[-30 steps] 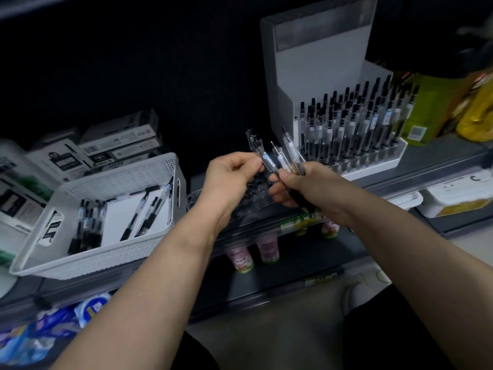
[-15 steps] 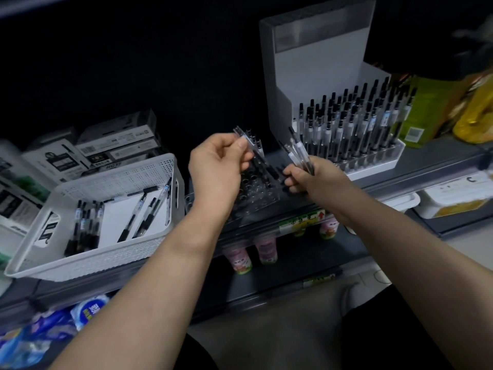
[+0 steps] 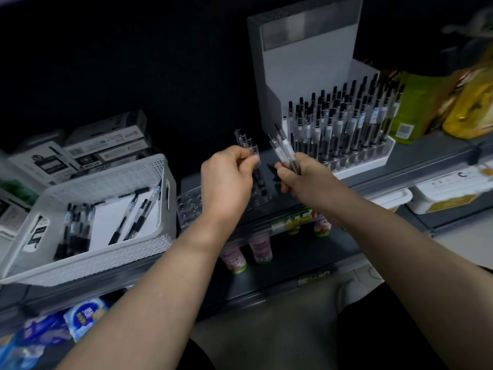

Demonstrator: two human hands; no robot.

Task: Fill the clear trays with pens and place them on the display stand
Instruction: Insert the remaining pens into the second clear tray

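The left hand (image 3: 226, 180) pinches a few clear-barrelled black-capped pens (image 3: 246, 141) between thumb and fingertips, their tops fanned upward, while the right hand (image 3: 298, 177) is closed around a small bundle of the same pens (image 3: 284, 149), also pointing up and away. Directly below and between both hands lies the clear plastic tray with round sockets (image 3: 190, 206) on the dark shelf (image 3: 426, 153); its sockets look mostly unfilled, though the hands hide the far part. Beyond the right hand stands the white and grey display stand (image 3: 301, 84), its front rows already packed with upright pens. Out past the left hand, the white perforated basket (image 3: 106, 182) holds the remaining loose pens. The step in hand seems to be seating pens into the tray, so it would go best one pen at a time: let the right hand keep the bundle steady as a reserve, and let the left lower a single pen tip-first, held upright over a free socket, pressing until it stands unaided. Filling from the far row toward the body should keep seated pens clear of the wrists, and the light tray may slide, so a finger bracing its edge could help.
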